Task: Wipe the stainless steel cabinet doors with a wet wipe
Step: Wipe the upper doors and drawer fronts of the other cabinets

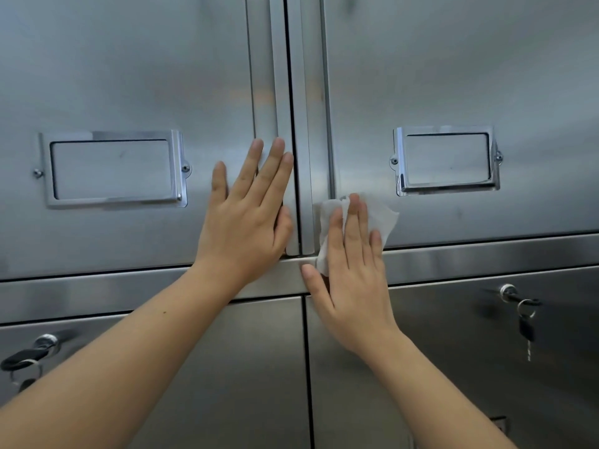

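— Where is the wet wipe (384, 218)?
— Flat on the bottom inner corner of the upper right door (453, 76), under the right hand (355, 280); its fingers (352, 228) lie straight and close together, pressing it.
— The left hand (246, 222)?
— Flat on the upper left door (129, 76), fingers slightly apart (bracing, I'd guess).
— Progress?
— Mid-task, probably: no wet streaks show, and the lower doors (243, 367) look left to do.

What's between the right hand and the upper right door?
The white wet wipe, pressed flat under the right hand against the lower corner of the upper right door; head view.
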Motion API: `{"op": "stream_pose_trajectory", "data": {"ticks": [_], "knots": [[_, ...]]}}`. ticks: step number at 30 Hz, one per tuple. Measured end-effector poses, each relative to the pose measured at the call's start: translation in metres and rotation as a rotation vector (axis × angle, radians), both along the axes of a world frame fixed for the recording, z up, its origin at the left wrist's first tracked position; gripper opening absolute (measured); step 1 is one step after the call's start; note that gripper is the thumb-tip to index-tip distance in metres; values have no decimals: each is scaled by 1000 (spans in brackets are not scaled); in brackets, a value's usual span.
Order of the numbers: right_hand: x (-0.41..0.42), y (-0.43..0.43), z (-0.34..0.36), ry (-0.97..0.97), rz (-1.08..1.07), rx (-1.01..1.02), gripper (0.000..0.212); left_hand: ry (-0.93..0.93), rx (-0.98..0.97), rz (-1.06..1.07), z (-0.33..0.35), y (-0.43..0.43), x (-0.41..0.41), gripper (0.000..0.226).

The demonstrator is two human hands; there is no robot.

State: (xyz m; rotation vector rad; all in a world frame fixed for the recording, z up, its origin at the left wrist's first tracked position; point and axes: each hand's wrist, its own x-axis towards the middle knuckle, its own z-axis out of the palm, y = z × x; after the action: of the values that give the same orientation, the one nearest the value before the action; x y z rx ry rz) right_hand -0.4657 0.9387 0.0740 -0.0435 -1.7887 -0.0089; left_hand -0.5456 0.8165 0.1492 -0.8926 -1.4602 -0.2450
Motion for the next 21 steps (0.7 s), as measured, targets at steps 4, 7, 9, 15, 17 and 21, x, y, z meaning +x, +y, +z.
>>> {"op": "stream_pose_trajectory", "data": {"ticks": [4,7,9,15,17,21], "knots": [[0,-1,2,11,94,-6,68,-6,3,-9,0,0,1,56],[-1,-3,5,-8,134,32,67,-22,8,-27,1,-1,2,56],[-1,-6,7,-27,152,61,67,-34,7,-47,1,-1,3,55],[-3,-5,5,-59,33,164,62,-50,10,-74,1,-3,3,55],[-4,-5,4,-46,-3,182,62,-47,9,-75,1,-3,3,55],[-6,-10,2,-33,-81,182,65,-40,24,-73,0,-3,2,54]]}}
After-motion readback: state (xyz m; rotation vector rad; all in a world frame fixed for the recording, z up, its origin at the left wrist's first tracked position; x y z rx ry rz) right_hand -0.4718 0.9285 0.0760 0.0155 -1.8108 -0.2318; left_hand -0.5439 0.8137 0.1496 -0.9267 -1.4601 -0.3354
